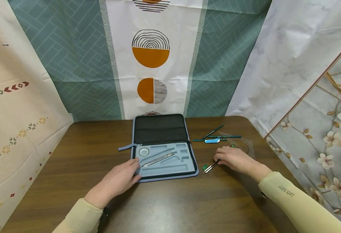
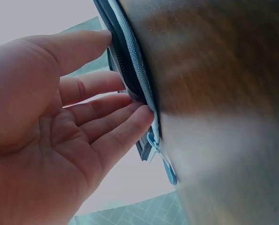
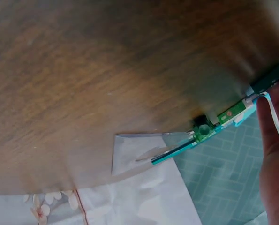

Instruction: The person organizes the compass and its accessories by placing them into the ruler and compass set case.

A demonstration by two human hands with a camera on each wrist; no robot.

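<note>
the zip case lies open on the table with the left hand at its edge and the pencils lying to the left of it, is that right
Not quite: the pencils lie to the right of the zip case, as the head view shows. The case does lie open on the table, with the left hand at its edge.

Case on tbl, pencils to R
</note>
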